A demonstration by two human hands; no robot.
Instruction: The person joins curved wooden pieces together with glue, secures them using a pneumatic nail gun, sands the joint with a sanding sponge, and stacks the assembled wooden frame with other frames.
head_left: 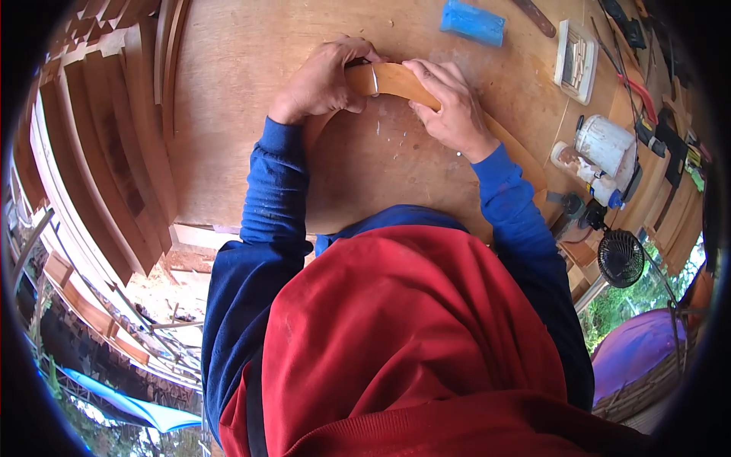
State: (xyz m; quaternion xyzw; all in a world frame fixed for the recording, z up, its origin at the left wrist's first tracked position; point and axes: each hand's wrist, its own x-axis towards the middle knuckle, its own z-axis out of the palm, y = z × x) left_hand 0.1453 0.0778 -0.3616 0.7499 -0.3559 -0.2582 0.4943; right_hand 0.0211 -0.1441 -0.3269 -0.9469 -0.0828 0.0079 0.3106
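A curved wooden piece (396, 79) arches over the wooden table (381, 175), with a white line of glue across it at a joint. My left hand (324, 80) grips it just left of that joint, fingers over the far edge and thumb at the near side. To the right of the joint, my right hand (451, 103) is closed around the same piece. The curve runs on below both hands toward me, partly hidden under the wrists. Small white drips lie on the table beneath the joint.
Curved planks (99, 137) are stacked at the left. A blue block (472, 23) lies at the far side. On the right are a white tray (564, 61) with sticks, a white bucket (604, 145), bottles and a small black fan (620, 258).
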